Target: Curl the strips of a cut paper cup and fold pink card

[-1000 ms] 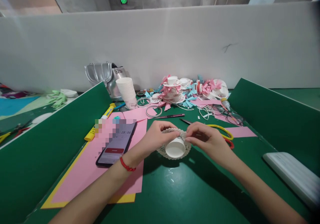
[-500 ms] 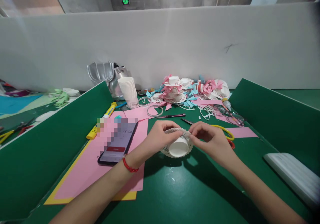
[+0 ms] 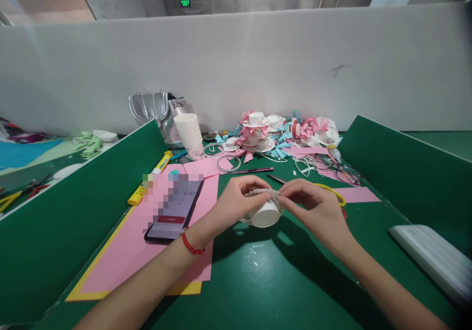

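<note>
Between my two hands, above the green table, is a white paper cup [image 3: 266, 215] whose side is cut and spread into a scalloped, frilly brim, with its round base facing me. My left hand [image 3: 241, 199] grips the brim on its left side, thumb on the near face and fingers behind. On the upper right of the same brim, my right hand [image 3: 308, 199] pinches the paper between thumb and fingertips. Scissors with yellow and red handles [image 3: 337, 195] lie partly hidden behind my right hand.
A phone [image 3: 175, 217] rests on pink paper [image 3: 121, 266] at left, beside a yellow glue stick [image 3: 135, 195]. Stacked paper cups [image 3: 188, 131], a silver bag [image 3: 147, 106] and pink, blue and white paper crafts [image 3: 258, 140] stand behind. Green partitions [image 3: 413, 167] flank both sides; a white ridged object [image 3: 431, 256] lies right.
The cup has tilted so its brim shows more edge-on and its base sits slightly lower right of before. My right hand has shifted a little with it, still pinching the brim.
</note>
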The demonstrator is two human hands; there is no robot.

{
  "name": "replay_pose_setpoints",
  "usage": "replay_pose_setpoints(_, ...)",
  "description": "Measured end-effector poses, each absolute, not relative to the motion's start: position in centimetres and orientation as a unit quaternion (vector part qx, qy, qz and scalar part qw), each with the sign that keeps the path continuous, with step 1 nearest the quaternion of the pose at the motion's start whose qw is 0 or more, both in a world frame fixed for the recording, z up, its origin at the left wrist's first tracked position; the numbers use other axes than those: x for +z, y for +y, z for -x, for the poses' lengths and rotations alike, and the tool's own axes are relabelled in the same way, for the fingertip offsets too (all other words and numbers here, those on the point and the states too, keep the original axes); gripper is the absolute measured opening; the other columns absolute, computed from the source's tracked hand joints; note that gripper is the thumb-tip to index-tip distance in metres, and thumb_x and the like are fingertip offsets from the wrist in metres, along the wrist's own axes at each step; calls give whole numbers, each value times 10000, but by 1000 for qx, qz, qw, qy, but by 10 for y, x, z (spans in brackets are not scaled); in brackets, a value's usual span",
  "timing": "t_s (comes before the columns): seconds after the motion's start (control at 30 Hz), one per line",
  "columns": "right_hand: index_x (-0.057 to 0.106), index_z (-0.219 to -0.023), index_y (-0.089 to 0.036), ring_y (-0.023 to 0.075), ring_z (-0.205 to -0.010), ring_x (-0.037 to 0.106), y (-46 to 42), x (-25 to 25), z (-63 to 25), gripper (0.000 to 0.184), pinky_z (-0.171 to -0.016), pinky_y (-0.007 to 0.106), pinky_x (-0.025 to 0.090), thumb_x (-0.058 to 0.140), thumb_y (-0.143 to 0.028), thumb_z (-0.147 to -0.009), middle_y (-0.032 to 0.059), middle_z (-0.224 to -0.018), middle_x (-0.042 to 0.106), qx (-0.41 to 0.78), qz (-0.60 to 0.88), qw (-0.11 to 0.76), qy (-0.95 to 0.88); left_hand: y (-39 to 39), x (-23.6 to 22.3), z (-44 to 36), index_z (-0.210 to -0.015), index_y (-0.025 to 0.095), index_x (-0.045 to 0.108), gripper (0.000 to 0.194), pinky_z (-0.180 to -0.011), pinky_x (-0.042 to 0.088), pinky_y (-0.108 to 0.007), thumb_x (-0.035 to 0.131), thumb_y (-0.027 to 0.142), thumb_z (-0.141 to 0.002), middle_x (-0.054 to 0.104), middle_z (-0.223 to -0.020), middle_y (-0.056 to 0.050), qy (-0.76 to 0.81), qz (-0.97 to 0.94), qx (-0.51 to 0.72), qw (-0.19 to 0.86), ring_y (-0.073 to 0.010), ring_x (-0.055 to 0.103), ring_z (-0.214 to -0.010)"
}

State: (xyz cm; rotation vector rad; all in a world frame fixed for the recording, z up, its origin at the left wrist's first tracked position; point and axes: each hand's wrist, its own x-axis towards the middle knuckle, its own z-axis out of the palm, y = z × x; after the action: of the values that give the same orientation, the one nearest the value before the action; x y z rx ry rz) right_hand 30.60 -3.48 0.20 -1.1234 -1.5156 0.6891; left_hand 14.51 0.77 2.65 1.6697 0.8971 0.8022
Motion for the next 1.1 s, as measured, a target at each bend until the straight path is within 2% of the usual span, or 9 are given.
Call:
replay_pose_setpoints(0.17,608,-728,-204,165,-737,590,-36,2,-308,21,-654,280,507,594,-208,-713,35,-781,629,289,475,535,-636,7,26,-144,-803,148,651,146,-654,436,-215,566,214,-704,661,-826,-43,355,-696,314,539,-146,583,-757)
replay_pose_setpoints(0.33,620,-722,-203,116,-540,548,-38,5,-308,44,-481,216,452,628,-196,-679,-1,-673,628,248,545,500,-626,7,26,-143,-774,144,658,135,-611,426,-208,567,215,-705,656,-777,-38,375,-702,296,528,-138,573,-708)
replay_pose_setpoints(0.43,625,-730,-203,96,-480,499,-39,6,-309,47,-433,203,398,626,-212,-684,-15,-624,612,209,559,487,-638,7,26,-143,-756,146,656,123,-593,415,-202,574,220,-701,647,-753,-28,375,-697,300,533,-131,561,-688)
replay_pose_setpoints(0.57,631,-727,-202,91,-450,467,-38,4,-309,68,-428,209,373,620,-263,-698,-23,-574,595,185,558,487,-646,8,25,-142,-753,141,643,139,-581,403,-204,593,257,-696,629,-744,-25,363,-671,315,565,-125,547,-672)
replay_pose_setpoints(0.73,631,-698,-201,99,-474,475,-40,5,-307,96,-454,222,387,583,-279,-729,1,-647,637,162,545,491,-659,9,23,-141,-743,137,626,162,-559,389,-209,583,288,-705,603,-712,-18,361,-648,302,599,-115,525,-635)
replay_pose_setpoints(0.9,620,-679,-195,90,-441,442,-42,5,-303,75,-435,219,374,586,-247,-721,-11,-583,608,154,547,491,-660,7,27,-143,-720,135,614,143,-506,352,-192,585,272,-690,577,-675,-5,377,-661,254,597,-101,499,-599)
replay_pose_setpoints(1.1,591,-719,-187,78,-442,423,-44,4,-300,11,-424,207,359,581,-191,-721,-11,-630,608,127,527,502,-674,3,29,-146,-719,137,586,170,-492,340,-186,581,305,-693,550,-665,4,365,-667,243,602,-95,484,-590)
